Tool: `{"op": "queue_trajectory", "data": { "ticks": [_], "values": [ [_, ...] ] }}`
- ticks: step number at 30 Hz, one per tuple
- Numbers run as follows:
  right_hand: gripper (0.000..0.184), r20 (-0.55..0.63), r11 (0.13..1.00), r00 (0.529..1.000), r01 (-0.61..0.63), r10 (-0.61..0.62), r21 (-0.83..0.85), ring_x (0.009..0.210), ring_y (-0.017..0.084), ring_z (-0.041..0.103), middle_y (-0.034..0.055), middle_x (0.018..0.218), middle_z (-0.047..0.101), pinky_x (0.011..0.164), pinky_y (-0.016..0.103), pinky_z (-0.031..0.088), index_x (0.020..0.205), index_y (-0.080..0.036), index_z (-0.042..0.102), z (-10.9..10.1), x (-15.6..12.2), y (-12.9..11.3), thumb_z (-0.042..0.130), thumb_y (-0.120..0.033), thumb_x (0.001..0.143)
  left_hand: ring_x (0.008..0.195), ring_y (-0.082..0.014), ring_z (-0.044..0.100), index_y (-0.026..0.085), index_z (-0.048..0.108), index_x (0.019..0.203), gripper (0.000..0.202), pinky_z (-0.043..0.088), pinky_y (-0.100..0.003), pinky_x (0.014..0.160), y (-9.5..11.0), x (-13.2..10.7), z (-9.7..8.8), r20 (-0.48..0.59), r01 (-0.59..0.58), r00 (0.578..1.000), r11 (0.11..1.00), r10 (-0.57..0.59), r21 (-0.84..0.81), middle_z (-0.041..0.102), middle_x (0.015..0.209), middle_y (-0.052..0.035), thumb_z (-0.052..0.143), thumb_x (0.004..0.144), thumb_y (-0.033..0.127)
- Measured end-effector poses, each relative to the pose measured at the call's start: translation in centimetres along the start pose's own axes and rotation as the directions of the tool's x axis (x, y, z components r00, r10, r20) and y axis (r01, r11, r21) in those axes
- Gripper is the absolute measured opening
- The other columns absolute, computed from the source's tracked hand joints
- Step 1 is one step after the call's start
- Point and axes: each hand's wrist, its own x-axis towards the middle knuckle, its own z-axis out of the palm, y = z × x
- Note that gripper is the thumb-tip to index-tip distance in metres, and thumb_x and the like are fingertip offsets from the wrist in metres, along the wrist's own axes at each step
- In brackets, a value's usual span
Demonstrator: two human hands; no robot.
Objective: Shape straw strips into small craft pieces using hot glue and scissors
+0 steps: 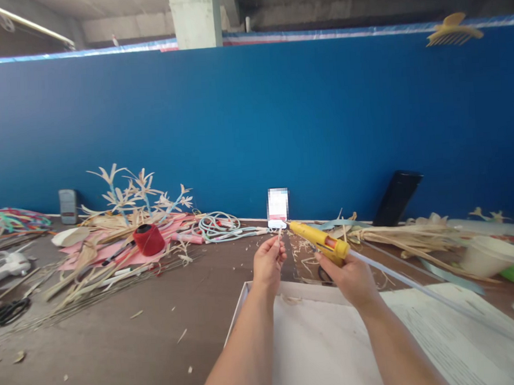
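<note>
My left hand is closed in a pinch, with the tip of a thin pale strip sticking up from the fingertips. In my right hand is a yellow hot glue gun, gripped by its handle. Its nozzle points left and sits just above and right of the strip; whether they touch I cannot tell. A long, cloudy glue stick trails out of the gun's back toward the lower right. Below both forearms lies a shallow white box.
A lit phone leans against the blue partition. At left are dried-leaf flowers, a red spool and looped pale cord. Straw bundles, a white cup and printed paper lie right.
</note>
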Motion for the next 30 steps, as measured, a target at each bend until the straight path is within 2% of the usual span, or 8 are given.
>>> {"op": "queue_trajectory", "data": {
  "ticks": [3, 5, 10, 14, 17, 20, 23, 30],
  "values": [
    [0.035, 0.040, 0.999, 0.999, -0.034, 0.034, 0.002, 0.064, 0.022, 0.060, 0.0039, 0.065, 0.066, 0.058, 0.028, 0.044, 0.085, -0.015, 0.070, -0.1, 0.0, 0.1, 0.063, -0.045, 0.070, 0.059, -0.0041, 0.052, 0.011, 0.065, 0.087, 0.025, 0.042, -0.015, 0.054, 0.0, 0.0, 0.0, -0.001, 0.004, 1.000, 1.000, -0.004, 0.003, 0.059, 0.072, -0.0020, 0.073, 0.064, 0.016],
    [0.036, 0.078, 0.998, 0.995, -0.060, 0.057, 0.036, 0.069, 0.022, 0.060, 0.0039, 0.070, 0.067, 0.061, 0.028, 0.044, 0.089, -0.015, 0.069, -0.2, 0.1, 0.2, 0.061, -0.046, 0.072, 0.059, -0.0044, 0.052, 0.011, 0.065, 0.087, 0.025, 0.042, -0.015, 0.054, 0.1, -0.1, 0.0, -0.001, 0.004, 1.000, 1.000, -0.004, -0.001, 0.059, 0.073, -0.0021, 0.073, 0.063, 0.016],
    [0.032, 0.132, 0.949, 0.990, -0.079, 0.040, 0.306, 0.094, 0.023, 0.058, 0.0046, 0.093, 0.067, 0.080, 0.030, 0.043, 0.097, -0.018, 0.066, 0.1, 0.5, 1.0, 0.063, -0.040, 0.074, 0.060, -0.0040, 0.052, 0.011, 0.065, 0.087, 0.024, 0.043, -0.014, 0.055, 0.3, -0.2, 0.0, 0.007, 0.010, 1.000, 1.000, -0.009, -0.028, 0.057, 0.073, -0.0019, 0.073, 0.064, 0.015],
    [0.021, 0.163, 0.879, 0.983, -0.146, 0.080, 0.453, 0.078, 0.020, 0.059, 0.0045, 0.081, 0.066, 0.072, 0.029, 0.044, 0.075, -0.017, 0.067, 0.2, 0.7, 1.7, 0.067, -0.038, 0.069, 0.060, -0.0033, 0.051, 0.011, 0.065, 0.088, 0.023, 0.043, -0.014, 0.056, 0.3, -0.2, -0.1, 0.018, 0.004, 1.000, 0.999, -0.004, -0.046, 0.057, 0.076, -0.0018, 0.071, 0.067, 0.016],
    [0.023, 0.220, 0.889, 0.971, -0.180, 0.093, 0.421, 0.068, 0.017, 0.056, 0.0032, 0.069, 0.061, 0.066, 0.028, 0.043, 0.069, -0.017, 0.065, 0.0, 0.5, 1.6, 0.067, -0.039, 0.069, 0.060, -0.0032, 0.051, 0.011, 0.065, 0.088, 0.023, 0.042, -0.015, 0.056, 0.3, -0.1, -0.1, 0.010, 0.004, 1.000, 0.998, -0.004, -0.059, 0.056, 0.076, -0.0016, 0.072, 0.067, 0.018],
    [0.028, 0.264, 0.923, 0.961, -0.177, 0.087, 0.342, 0.066, 0.017, 0.054, 0.0010, 0.062, 0.056, 0.061, 0.027, 0.040, 0.086, -0.016, 0.066, -0.4, 0.2, 0.8, 0.064, -0.040, 0.073, 0.060, -0.0031, 0.051, 0.011, 0.065, 0.087, 0.023, 0.041, -0.015, 0.056, 0.4, -0.1, -0.1, 0.003, 0.001, 1.000, 0.997, -0.001, -0.075, 0.057, 0.075, -0.0015, 0.072, 0.067, 0.018],
    [0.033, 0.293, 0.952, 0.951, -0.178, 0.102, 0.248, 0.066, 0.017, 0.053, 0.0006, 0.063, 0.055, 0.060, 0.027, 0.040, 0.097, -0.016, 0.065, -0.6, 0.0, 0.2, 0.061, -0.041, 0.075, 0.060, -0.0034, 0.051, 0.011, 0.064, 0.087, 0.024, 0.041, -0.015, 0.057, 0.4, 0.0, -0.1, -0.010, -0.006, 1.000, 0.997, 0.005, -0.075, 0.057, 0.075, -0.0017, 0.072, 0.066, 0.018],
    [0.035, 0.275, 0.981, 0.951, -0.170, 0.139, 0.089, 0.065, 0.018, 0.055, 0.0015, 0.066, 0.059, 0.062, 0.029, 0.041, 0.095, -0.016, 0.067, -0.7, 0.2, 0.3, 0.059, -0.043, 0.074, 0.059, -0.0038, 0.051, 0.012, 0.064, 0.086, 0.025, 0.039, -0.017, 0.057, 0.1, 0.3, -0.1, -0.047, -0.068, 0.997, 0.997, 0.067, -0.031, 0.057, 0.074, -0.0013, 0.072, 0.065, 0.022]
  ]
}}
